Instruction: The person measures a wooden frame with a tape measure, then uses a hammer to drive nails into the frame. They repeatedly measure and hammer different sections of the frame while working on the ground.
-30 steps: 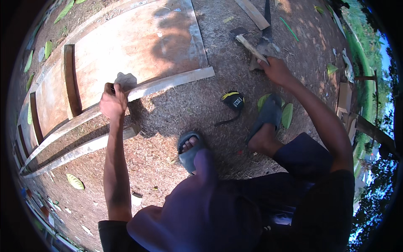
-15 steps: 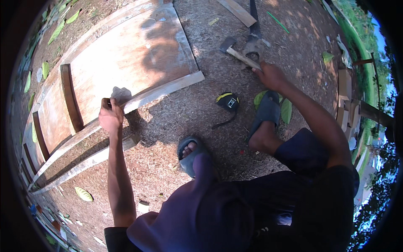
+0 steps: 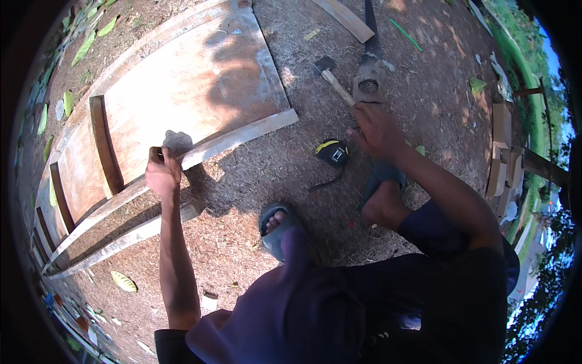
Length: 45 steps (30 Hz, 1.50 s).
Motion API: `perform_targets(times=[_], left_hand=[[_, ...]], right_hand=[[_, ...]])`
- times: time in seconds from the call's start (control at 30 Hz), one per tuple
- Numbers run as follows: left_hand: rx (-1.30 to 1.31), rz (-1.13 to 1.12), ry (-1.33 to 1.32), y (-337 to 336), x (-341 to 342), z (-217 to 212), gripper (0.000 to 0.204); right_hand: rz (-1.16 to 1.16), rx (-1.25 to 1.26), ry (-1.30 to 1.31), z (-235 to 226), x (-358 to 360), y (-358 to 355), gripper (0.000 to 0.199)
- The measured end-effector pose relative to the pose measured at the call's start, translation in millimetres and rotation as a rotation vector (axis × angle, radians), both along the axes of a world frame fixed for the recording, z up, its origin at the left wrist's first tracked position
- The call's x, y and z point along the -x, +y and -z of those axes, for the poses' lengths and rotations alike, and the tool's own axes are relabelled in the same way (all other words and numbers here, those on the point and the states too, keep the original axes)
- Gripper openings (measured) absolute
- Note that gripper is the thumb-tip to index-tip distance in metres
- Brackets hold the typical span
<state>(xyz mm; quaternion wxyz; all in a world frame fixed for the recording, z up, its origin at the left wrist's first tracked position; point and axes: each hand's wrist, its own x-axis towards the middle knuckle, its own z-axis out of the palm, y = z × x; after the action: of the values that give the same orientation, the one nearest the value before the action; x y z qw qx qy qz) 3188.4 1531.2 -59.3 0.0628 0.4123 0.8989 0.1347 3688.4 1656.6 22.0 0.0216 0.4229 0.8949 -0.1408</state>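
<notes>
My right hand (image 3: 377,130) is closed round the wooden handle of a hatchet (image 3: 337,85), its dark head raised above the ground beyond the hand. At the near edge of a wooden panel (image 3: 242,73), my left hand (image 3: 163,173) rests on the light wooden rail (image 3: 242,138). Its fingers are pinched together, and what is between them is too small to make out. A grey shadow falls on the panel beside those fingers. On the ground between my hands lies a black and yellow tape measure (image 3: 332,153).
A handsaw (image 3: 368,79) lies beyond my right hand, near a loose board (image 3: 348,21) and a thin green strip (image 3: 406,35). Dark crosspieces (image 3: 104,145) span the frame at left. Wooden blocks (image 3: 501,127) are stacked at far right. My sandalled foot (image 3: 276,227) is near the tape measure.
My right hand has swung the hatchet slightly left and toward me, uncovering the handsaw's handle. My left hand stays at the rail.
</notes>
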Motion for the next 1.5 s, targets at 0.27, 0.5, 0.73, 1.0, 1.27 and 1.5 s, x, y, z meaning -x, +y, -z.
perform_targets(times=[0.27, 0.5, 0.73, 1.0, 1.27, 1.5], left_hand=[[-0.318, 0.056, -0.17, 0.6, -16.7, -28.2, 0.031], [-0.471, 0.137, -0.274, -32.5, -129.6, -60.3, 0.019], [-0.123, 0.065, -1.144, -70.9, -238.0, -56.5, 0.028], [-0.13, -0.293, -1.519, -35.3, -237.2, -83.8, 0.03], [-0.153, -0.287, -1.564, -17.3, -177.7, -95.2, 0.03], [-0.02, -0.078, -1.104, -1.1, -144.9, -108.2, 0.021]], right_hand=[[0.064, 0.252, 0.023, 35.8, 27.0, -52.5, 0.069], [0.028, 0.296, 0.007, 30.9, 47.2, -67.3, 0.061], [0.009, 0.335, 0.145, 44.4, 56.0, -97.1, 0.059], [0.208, 0.669, 0.315, 0.0, 117.8, -94.8, 0.058], [0.238, 0.672, 0.602, -4.7, 169.4, -97.5, 0.053], [0.307, 0.595, 0.736, -19.7, 187.2, -115.0, 0.061]])
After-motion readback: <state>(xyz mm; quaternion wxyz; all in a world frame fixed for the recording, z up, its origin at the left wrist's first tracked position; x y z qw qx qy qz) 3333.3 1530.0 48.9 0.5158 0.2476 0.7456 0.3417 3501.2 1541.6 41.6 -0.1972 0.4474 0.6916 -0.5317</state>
